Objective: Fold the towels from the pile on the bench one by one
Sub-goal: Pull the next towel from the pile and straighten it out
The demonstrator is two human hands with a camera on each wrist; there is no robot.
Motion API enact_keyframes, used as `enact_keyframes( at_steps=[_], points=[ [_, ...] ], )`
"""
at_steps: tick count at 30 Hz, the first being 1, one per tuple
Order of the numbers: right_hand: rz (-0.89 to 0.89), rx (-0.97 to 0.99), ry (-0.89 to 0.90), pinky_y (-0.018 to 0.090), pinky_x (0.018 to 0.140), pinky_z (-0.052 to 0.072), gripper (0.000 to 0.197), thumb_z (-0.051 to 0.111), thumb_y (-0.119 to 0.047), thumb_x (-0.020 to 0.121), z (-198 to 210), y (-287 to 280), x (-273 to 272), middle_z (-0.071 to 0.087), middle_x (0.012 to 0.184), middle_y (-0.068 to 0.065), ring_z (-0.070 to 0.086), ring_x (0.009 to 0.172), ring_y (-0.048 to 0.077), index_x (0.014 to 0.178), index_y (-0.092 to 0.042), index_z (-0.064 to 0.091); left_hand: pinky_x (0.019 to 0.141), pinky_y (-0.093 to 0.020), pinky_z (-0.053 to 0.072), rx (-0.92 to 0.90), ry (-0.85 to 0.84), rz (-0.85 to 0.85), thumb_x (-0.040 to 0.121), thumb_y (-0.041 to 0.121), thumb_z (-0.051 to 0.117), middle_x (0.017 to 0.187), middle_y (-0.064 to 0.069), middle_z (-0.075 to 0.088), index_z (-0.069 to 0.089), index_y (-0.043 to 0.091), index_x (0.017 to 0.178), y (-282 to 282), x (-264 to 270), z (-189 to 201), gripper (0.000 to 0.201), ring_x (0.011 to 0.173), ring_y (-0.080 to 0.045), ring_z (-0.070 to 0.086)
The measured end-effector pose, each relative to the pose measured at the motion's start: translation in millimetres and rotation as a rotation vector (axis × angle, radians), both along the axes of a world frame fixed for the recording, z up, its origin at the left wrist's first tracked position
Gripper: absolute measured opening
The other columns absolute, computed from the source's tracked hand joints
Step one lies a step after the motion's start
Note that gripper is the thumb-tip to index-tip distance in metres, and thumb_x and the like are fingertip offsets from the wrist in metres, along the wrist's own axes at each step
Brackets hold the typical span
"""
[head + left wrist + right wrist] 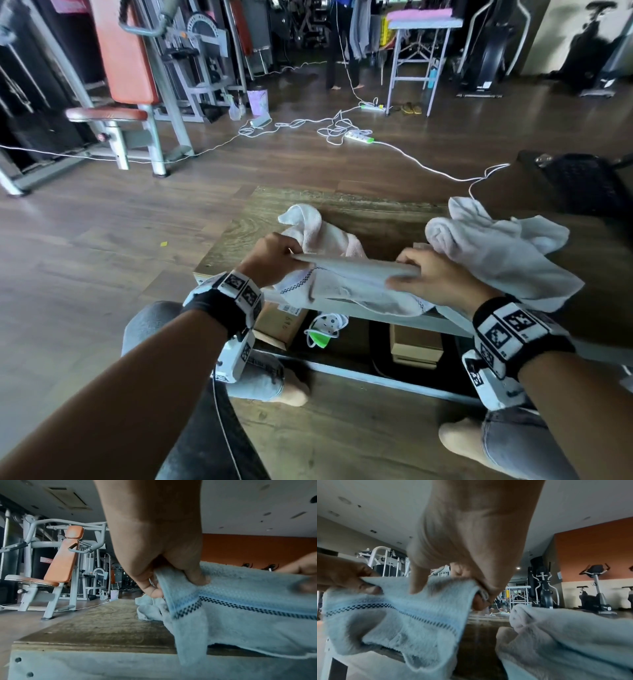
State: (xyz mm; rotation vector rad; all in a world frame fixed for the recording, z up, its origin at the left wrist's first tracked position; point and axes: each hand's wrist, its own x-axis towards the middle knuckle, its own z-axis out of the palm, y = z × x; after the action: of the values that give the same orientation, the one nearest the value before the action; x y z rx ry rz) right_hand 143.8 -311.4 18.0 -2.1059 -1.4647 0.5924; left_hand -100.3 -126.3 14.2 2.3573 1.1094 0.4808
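Head view: my left hand (274, 260) and right hand (428, 274) each pinch one end of the towel (352, 281), stretched over the bench (239, 233) near edge. The pile (496, 246) lies at the right edge.

Left wrist view: thumb and fingers (197, 577) clamp the towel's hem.

Right wrist view: fingers (418, 582) curl round the towel's top edge.

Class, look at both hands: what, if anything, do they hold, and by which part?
Both hold one towel with a checked stripe, by its top edge: the left hand pinches one end, the right hand the other.
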Motion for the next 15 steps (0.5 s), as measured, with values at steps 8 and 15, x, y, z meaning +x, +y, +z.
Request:
enact_keyframes(
  at_steps=[8, 15],
  points=[
    [-0.136, 0.117, -0.117, 0.030, 0.081, 0.042, 0.010, 0.060, -0.008, 0.090, -36, 25, 24, 0.066, 0.097, 0.006, 0.057, 0.106, 0.022, 0.082, -0.014, 0.064, 0.061, -0.026, 0.041, -0.099, 0.236, -0.019, 0.092, 0.024, 0.055, 0.081, -0.005, 0.061, 0.059, 0.015, 0.072, 13, 19, -6, 0.022, 0.071, -0.019, 0.055],
    [-0.139, 0.385, -0.152, 0.033, 0.061, 0.046, 0.016, 0.069, -0.008, 0.083, -45, 71, 28, 0.063, 0.069, -0.008, 0.057, 0.064, 0.012, 0.077, -0.021, 0.063, 0.057, -0.029, 0.048, -0.014, 0.000, 0.219, 0.075, 0.025, 0.073, 0.075, -0.013, 0.069, 0.068, 0.008, 0.077, 46, 36, -29, 0.018, 0.071, -0.029, 0.065]
  ],
)
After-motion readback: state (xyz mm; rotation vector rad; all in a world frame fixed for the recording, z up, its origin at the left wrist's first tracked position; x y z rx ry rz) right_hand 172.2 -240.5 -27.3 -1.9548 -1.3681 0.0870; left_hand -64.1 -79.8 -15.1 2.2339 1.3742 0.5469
